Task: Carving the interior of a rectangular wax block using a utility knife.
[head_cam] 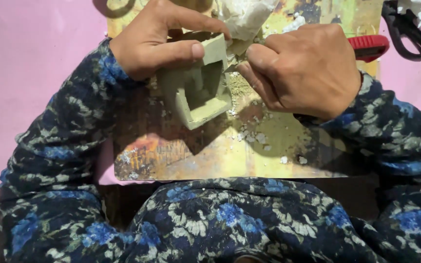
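Observation:
My left hand point(159, 36) grips a small grey-green box-shaped clay piece point(198, 87), thumb across its top edge, holding it tilted over a worn painted board point(210, 156). The piece is hollow, with its open side turned toward me. My right hand point(303, 70) is closed beside the piece's right top corner, fingers pinched on a small scrap or tool that I cannot make out. A crumpled whitish bag point(244, 17) lies just behind both hands.
Pale crumbs point(257, 139) and dust are scattered on the board under my right hand. A red-handled tool point(369, 46) lies at the board's far right. Black scissors point(410, 29) rest on the pink cloth point(25, 73) at top right. My lap in flowered fabric fills the bottom.

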